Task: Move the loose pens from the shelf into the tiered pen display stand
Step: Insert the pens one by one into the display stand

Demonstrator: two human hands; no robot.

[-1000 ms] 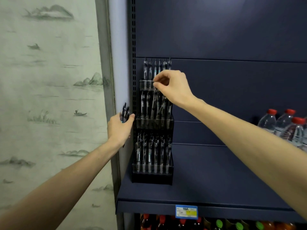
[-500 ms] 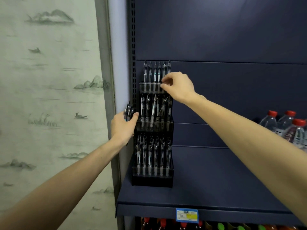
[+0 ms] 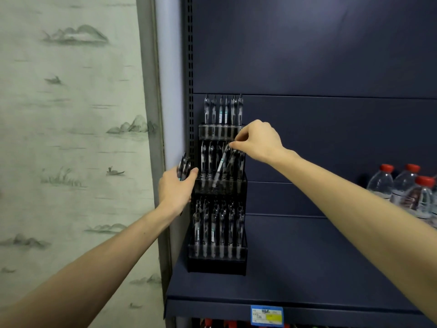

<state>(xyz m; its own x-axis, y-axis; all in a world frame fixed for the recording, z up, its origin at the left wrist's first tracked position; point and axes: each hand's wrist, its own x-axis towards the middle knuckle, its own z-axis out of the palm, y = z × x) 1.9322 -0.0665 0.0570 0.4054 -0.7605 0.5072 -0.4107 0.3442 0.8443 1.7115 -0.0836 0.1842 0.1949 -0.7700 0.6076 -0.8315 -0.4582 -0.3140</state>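
A black three-tier pen display stand [image 3: 217,263] stands at the left end of the dark blue shelf [image 3: 307,263], each tier holding several clear-barrelled pens. My left hand [image 3: 176,192] is beside the stand's left edge at the middle tier and grips a small bundle of loose pens [image 3: 184,165] upright. My right hand [image 3: 256,140] is in front of the middle tier's right side and pinches the top of a tilted pen [image 3: 221,165] whose tip sits in that tier.
Water bottles with red caps [image 3: 402,188] stand at the right end of the shelf. A yellow and blue price label [image 3: 267,316] is on the shelf's front edge, with more bottles below. A painted wall panel [image 3: 71,138] fills the left.
My right hand came down from the top tier to the middle tier and now pinches a leaning pen there. My left hand with its pens shifted slightly toward the stand.
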